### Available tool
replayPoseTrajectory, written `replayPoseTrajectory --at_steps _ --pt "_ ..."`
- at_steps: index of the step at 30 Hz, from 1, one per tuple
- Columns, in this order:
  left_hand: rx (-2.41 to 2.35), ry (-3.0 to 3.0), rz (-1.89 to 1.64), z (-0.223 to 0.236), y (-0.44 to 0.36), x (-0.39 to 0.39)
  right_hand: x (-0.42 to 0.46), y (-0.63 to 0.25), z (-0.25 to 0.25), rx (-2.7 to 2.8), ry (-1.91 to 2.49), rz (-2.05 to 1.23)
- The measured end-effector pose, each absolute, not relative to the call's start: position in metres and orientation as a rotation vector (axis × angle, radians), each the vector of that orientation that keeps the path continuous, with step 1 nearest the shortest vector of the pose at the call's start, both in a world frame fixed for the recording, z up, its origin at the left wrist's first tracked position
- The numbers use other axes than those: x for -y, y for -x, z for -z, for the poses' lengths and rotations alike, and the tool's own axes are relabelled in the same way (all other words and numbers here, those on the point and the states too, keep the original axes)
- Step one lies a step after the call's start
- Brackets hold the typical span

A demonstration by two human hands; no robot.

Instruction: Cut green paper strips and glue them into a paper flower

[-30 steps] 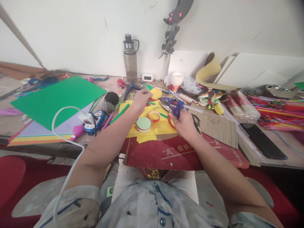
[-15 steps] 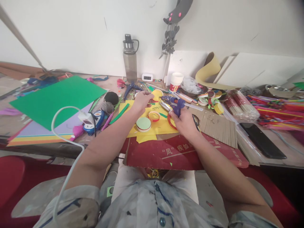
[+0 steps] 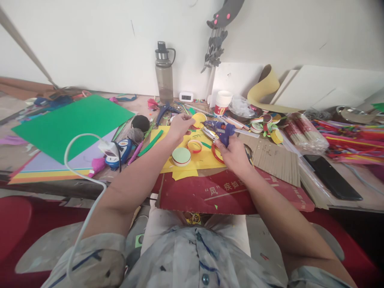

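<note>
In my right hand [image 3: 235,155] is a blue hot glue gun [image 3: 223,134], its fingers wrapped round the handle and a clear glue stick [image 3: 247,133] poking out of the back. The nozzle points left at a round yellow paper piece [image 3: 199,120] with a raised rim. My left hand [image 3: 181,127] pinches that piece by its left edge. Scissors [image 3: 209,134] lie just under the gun. On the yellow paper [image 3: 207,162] below sit a pale green-topped round box [image 3: 181,156] and a red-and-yellow ring [image 3: 195,147].
A water bottle [image 3: 164,76], a small digital clock [image 3: 186,97] and stacked paper cups [image 3: 223,102] stand along the wall. Green sheet [image 3: 75,124] and power strip [image 3: 118,155] lie left. Corrugated cardboard [image 3: 273,160] and a black phone [image 3: 331,177] are right, bundled pipe cleaners [image 3: 357,144] beyond.
Both hands stay almost where they were. The glue gun's nozzle is still beside the round yellow paper piece; only a very slight shift shows.
</note>
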State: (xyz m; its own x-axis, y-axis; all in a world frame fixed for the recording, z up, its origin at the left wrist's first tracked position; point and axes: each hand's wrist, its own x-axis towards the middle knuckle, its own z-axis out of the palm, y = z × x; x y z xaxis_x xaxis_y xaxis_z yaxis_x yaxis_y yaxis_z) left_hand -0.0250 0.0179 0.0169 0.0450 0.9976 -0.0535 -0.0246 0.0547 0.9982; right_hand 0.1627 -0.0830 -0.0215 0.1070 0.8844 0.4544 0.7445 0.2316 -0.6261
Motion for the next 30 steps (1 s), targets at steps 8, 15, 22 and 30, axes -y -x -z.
replayPoseTrajectory --at_steps 8,15,22,30 --pt "-1.202 -1.17 -1.147 -0.02 0.0237 -0.0154 0.0841 -0.1624 0.019 1.669 1.571 -0.206" --pt "-1.225 -1.18 -1.16 -0.0186 0.0255 -0.0177 0.0852 -0.1623 0.0197 1.654 1.569 -0.206" --pt "-1.218 -1.229 -1.175 -0.0172 0.0247 -0.0186 0.0839 -0.1634 0.0209 1.649 1.565 -0.193" --pt "-1.223 -1.39 -1.145 -0.016 0.0257 -0.0182 0.0837 -0.1637 0.0205 1.644 1.623 -0.206"
